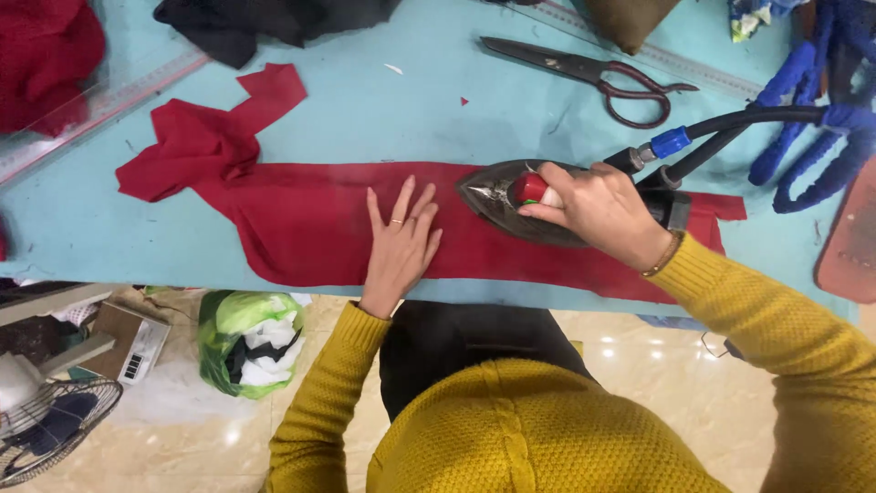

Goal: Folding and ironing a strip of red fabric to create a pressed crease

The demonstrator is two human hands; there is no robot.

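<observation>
A long strip of red fabric (301, 219) lies along the front of a light blue table (383, 119), bunched up at its left end. My left hand (400, 242) rests flat on the strip with fingers spread. Just to its right, my right hand (598, 210) grips the handle of a dark steam iron (497, 196), its tip pointing left toward my left hand. The iron sits on the fabric. A black hose with a blue fitting (671, 143) leads from the iron's back toward the right.
Large dark scissors (602, 78) lie at the back right. Black cloth (265, 23) and dark red cloth (46, 55) sit at the back left, blue cord (812, 137) at the right. On the floor are a green bag (246, 342), a fan (50, 424) and a box (132, 342).
</observation>
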